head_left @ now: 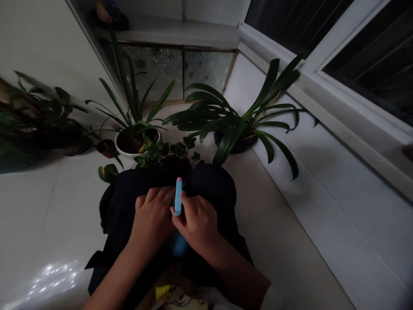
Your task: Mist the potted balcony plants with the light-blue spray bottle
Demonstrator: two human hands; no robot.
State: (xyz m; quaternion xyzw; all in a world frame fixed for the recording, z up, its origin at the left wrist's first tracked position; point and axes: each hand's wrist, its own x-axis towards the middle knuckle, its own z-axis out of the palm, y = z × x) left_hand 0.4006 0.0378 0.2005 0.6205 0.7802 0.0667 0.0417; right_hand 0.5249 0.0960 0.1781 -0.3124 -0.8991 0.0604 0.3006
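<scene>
Nearest, a printed shirt front (pixel 180 300) shows a yellow patch. The right hand (pixel 198 219) pinches a light-blue, pink-tipped stick (pixel 178 199) upright above dark trousers (pixel 214 185); the left hand (pixel 154 215) curls just beside it, its grip impossible to tell. Beyond stand a white flowerpot (pixel 125 152), a strap-leaved plant (pixel 234 131), then flower-patterned cabinet doors (pixel 166 66).

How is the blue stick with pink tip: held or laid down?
Held. The right hand grips the blue stick near its lower end; the pink tip points away.
</scene>
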